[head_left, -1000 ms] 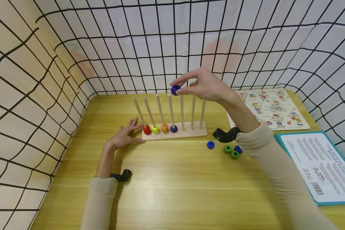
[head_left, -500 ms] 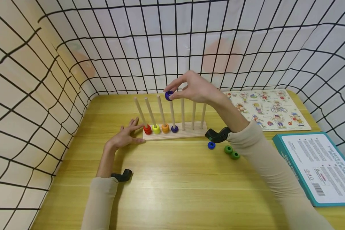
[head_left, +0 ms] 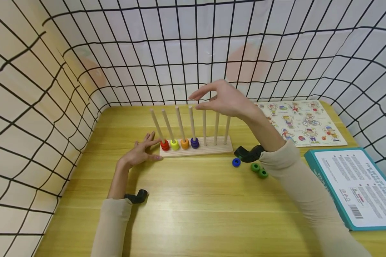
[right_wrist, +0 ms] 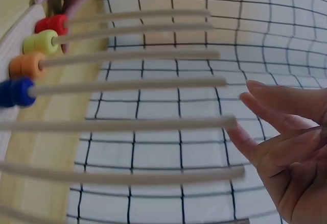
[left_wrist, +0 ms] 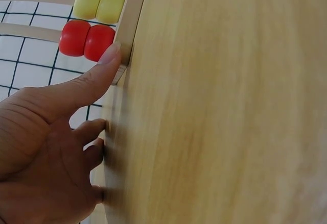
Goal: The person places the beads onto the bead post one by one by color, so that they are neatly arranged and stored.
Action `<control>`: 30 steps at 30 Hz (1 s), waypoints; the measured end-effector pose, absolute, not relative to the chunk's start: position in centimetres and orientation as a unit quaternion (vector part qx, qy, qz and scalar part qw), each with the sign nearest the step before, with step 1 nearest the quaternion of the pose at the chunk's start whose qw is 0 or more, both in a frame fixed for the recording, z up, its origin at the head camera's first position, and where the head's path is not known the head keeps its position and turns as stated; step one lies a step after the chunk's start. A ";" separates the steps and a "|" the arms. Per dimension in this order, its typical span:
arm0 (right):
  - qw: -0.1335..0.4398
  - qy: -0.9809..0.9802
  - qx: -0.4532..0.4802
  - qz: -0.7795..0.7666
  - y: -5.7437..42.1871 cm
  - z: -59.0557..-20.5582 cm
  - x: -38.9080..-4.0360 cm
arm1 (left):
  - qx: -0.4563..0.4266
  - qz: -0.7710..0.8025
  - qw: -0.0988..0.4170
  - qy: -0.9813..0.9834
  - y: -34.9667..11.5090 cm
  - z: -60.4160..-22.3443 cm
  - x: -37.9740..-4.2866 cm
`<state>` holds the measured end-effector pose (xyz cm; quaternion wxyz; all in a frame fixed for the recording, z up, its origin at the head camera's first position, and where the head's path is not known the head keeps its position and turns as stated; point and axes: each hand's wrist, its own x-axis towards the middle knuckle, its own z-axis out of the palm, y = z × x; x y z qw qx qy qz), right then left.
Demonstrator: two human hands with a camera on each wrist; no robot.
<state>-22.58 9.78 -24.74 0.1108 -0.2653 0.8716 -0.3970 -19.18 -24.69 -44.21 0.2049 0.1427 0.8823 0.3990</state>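
Fingers (right_wrist: 286, 99) of the right hand (head_left: 229, 98): nothing held, moderate gap between thumb and index, just beside the top of the fourth pale wooden peg (head_left: 192, 123) from the left. Two round dark-blue beads (head_left: 194, 143) sit stacked at its foot. Left hand (head_left: 136, 153): fingers spread on the yellow wood-grain counter (head_left: 193, 214), thumb touching the end of the pale wooden base (head_left: 209, 149).

To place beads well, I'd keep that thumb bracing the base, centre each hole over the peg tip, release cleanly, clear the tops before moving sideways.

Vs half a second ago: fingers had a dark-blue bead at the peg top, one below. Now both are down, hand slightly right.
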 end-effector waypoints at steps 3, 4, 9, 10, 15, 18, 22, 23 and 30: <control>0.090 0.876 -0.254 -0.401 11.7 -24.7 -22.0 | 0.143 0.399 0.205 0.883 -24.6 -44.2 -19.2; 0.082 0.877 -0.250 -0.401 12.4 -24.7 -21.8 | 0.144 0.398 0.204 0.883 -24.6 -44.2 -19.1; 0.065 0.886 -0.198 -0.414 16.3 -25.3 -20.3 | 0.144 0.398 0.204 0.883 -24.6 -44.2 -19.0; 0.061 0.886 -0.191 -0.419 17.0 -25.7 -20.0 | 0.145 0.398 0.204 0.883 -24.6 -44.2 -19.0; 0.065 0.879 -0.154 -0.446 19.9 -28.5 -18.9 | 0.145 0.400 0.205 0.881 -24.6 -44.1 -19.0; 0.080 0.879 -0.144 -0.447 21.0 -30.5 -18.5 | 0.145 0.402 0.207 0.880 -24.7 -44.1 -19.1; 0.108 0.882 -0.172 -0.425 21.7 -33.7 -18.5 | 0.144 0.409 0.209 0.877 -24.7 -44.1 -19.1; 0.116 0.882 -0.182 -0.419 21.7 -34.6 -18.4 | 0.144 0.412 0.209 0.875 -24.7 -44.1 -19.0; 0.202 0.876 -0.191 -0.394 21.9 -40.3 -17.8 | 0.145 0.413 0.210 0.874 -24.5 -44.0 -19.0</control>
